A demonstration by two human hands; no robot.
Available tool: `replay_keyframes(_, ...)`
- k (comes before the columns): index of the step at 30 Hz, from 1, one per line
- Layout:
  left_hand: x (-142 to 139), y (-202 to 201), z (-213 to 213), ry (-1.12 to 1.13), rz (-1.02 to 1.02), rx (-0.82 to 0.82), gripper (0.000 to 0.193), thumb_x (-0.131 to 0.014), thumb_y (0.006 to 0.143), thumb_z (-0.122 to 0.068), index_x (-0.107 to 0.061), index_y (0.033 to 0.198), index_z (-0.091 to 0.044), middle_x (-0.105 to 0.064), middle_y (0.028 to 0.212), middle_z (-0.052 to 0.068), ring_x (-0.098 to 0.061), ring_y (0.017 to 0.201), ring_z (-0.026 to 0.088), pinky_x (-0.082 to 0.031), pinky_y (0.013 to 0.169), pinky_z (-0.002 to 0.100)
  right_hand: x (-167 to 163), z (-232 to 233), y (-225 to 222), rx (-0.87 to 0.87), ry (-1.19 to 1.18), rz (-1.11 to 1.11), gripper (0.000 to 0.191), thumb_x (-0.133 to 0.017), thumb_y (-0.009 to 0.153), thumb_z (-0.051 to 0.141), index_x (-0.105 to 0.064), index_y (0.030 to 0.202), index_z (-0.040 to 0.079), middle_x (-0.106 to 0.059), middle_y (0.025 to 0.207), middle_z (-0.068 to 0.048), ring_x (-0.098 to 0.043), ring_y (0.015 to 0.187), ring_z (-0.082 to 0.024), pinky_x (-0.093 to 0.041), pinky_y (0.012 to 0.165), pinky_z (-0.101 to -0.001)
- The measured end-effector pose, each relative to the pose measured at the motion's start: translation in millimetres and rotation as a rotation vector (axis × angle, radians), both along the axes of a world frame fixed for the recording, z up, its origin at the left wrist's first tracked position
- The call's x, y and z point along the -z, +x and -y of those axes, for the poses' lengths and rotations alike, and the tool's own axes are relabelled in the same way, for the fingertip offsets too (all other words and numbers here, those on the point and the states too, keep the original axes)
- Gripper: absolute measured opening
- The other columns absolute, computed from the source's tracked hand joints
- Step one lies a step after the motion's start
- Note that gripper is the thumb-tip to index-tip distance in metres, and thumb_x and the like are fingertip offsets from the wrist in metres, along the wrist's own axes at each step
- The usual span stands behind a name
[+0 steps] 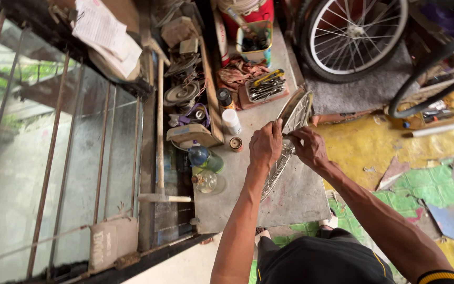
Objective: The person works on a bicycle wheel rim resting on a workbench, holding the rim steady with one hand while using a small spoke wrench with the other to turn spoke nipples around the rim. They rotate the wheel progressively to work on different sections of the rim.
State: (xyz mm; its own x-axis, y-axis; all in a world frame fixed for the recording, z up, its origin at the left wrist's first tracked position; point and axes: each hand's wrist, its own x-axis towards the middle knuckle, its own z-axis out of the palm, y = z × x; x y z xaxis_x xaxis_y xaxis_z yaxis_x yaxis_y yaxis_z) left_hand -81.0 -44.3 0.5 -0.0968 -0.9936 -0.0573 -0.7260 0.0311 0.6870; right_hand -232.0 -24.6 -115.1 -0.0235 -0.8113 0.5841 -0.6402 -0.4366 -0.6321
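A spoked bicycle wheel (293, 119) stands on edge on a grey concrete slab (300, 194). My left hand (265, 145) grips the wheel's rim near its upper side, fingers curled around it. Just to the right, my right hand (309, 147) pinches a thin dark tool against the spokes; I cannot make out the tool itself. Both forearms reach in from the bottom of the view.
A tray of spanners (265, 87), a white bottle (231, 121), a small can (236, 143) and two glass bottles (206, 169) lie on the slab. A second wheel (354, 32) stands behind. A long-handled hammer (160, 158) lies beside metal window bars (53, 158). A yellow toolbox (437, 111) sits right.
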Motion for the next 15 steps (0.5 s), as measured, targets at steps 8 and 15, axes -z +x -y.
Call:
replay_keyframes(8,-7.7,1.5,-8.0,0.058,-0.046,-0.111,0.047,-0.044,0.107,-0.046,-0.067,0.090,-0.009,-0.073,0.080,0.021,-0.068,0.087,0.047,-0.050,0.081,0.055,3.1,15.1,-3.0,-0.108,-0.031,0.041,0.007,-0.075,0.093,0.003,-0.075,0.100,0.005,-0.069,0.090,-0.009,-0.066,0.071,-0.024,-0.052,0.062,-0.0357)
replay_keyframes(15,4.3,-1.5,-23.4,-0.091,-0.029,-0.161,0.043,-0.045,0.106,-0.042,-0.068,0.092,-0.009,-0.071,0.083,0.020,-0.067,0.084,0.046,-0.050,0.076,0.055,30.3,-10.3,-38.5,-0.167,0.249,0.471,0.014,-0.067,0.099,0.002,-0.073,0.111,0.002,-0.071,0.096,-0.008,-0.071,0.079,-0.017,-0.056,0.062,-0.0263)
